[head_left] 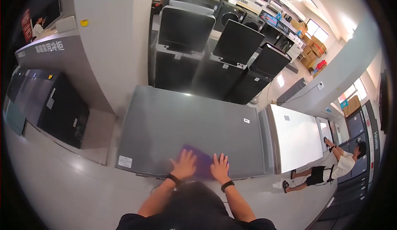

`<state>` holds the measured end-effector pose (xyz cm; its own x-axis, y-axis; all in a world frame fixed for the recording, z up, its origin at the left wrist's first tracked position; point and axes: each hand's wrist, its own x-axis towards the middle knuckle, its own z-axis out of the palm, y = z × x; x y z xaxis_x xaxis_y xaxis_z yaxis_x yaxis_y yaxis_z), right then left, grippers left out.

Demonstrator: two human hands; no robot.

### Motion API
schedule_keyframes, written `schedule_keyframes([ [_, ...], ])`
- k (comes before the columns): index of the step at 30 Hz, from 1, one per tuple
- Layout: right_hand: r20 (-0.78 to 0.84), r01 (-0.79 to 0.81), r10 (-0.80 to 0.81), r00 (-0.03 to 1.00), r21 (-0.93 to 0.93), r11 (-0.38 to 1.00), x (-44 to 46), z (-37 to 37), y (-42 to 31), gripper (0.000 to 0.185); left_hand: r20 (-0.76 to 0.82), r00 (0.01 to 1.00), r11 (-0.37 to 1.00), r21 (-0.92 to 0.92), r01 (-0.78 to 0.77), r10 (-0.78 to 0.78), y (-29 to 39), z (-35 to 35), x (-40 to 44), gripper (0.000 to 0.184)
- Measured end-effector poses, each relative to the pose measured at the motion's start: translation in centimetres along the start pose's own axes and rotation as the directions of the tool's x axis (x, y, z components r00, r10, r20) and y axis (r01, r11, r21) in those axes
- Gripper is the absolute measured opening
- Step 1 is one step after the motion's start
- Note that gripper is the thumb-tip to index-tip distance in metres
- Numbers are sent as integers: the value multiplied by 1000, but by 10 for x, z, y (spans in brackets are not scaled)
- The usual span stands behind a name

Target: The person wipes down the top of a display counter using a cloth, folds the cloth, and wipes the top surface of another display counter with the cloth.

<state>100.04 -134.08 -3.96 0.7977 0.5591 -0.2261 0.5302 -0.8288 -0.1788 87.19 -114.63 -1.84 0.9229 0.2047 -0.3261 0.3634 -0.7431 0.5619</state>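
A purple cloth (pixel 201 160) lies spread near the front edge of a large grey appliance top (pixel 186 118), perhaps a chest freezer lid. My left hand (pixel 184 166) presses flat on the cloth's left side, fingers spread. On the right side my right hand (pixel 220 166) rests with its fingers stretched out, at the cloth's edge. Neither hand is closed around anything. Both wrists wear dark bands. A white label (pixel 125 161) sits at the grey top's front left corner, and a small sticker (pixel 246 121) near its right side.
A white-topped appliance (pixel 295 137) stands right of the grey one. Beyond it another person (pixel 343 164) reaches over a smaller unit. Several dark appliances with raised lids (pixel 186 27) stand behind. A pillar (pixel 111 35) rises at left, and cardboard boxes (pixel 316 46) are stacked far right.
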Motion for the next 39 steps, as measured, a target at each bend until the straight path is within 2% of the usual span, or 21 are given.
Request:
schedule_keyframes([
  [7,151,61,-63,987,15,998,52,-41,-3,64,19,1000,1000,9,-12,12,2,-20,60,64],
  [16,88,153,-157,984,47,987,156,-45,5,60,24,999,995,98,27,-30,31,-57,165,63],
  [17,8,186,-186,983,37,982,166,-42,7,60,-9,999,985,171,35,-34,36,-55,175,61],
  [19,-144,246,-241,960,18,969,178,-33,11,61,27,1000,987,158,10,-14,39,-63,194,59],
  [21,-102,255,-254,962,-4,967,196,-34,12,61,4,1000,989,143,-27,27,34,-65,211,56],
  [25,25,272,-271,962,-7,962,228,-58,7,64,43,998,985,170,28,-36,30,-72,232,59],
  [28,-91,276,-271,958,50,960,235,-55,8,63,60,993,984,156,90,-100,42,-79,242,59],
  [31,-100,236,-238,966,-25,971,240,-47,7,63,66,990,987,103,120,-128,52,-91,245,55],
  [34,-114,240,-237,965,21,970,241,-48,6,59,24,992,958,261,116,-126,62,-94,246,52],
  [37,-22,114,-112,993,120,986,227,-51,-4,60,-143,989,848,518,117,-49,62,-63,245,45],
  [39,-114,107,-96,989,92,990,207,-44,-6,62,-196,980,802,589,98,25,70,-51,223,40],
])
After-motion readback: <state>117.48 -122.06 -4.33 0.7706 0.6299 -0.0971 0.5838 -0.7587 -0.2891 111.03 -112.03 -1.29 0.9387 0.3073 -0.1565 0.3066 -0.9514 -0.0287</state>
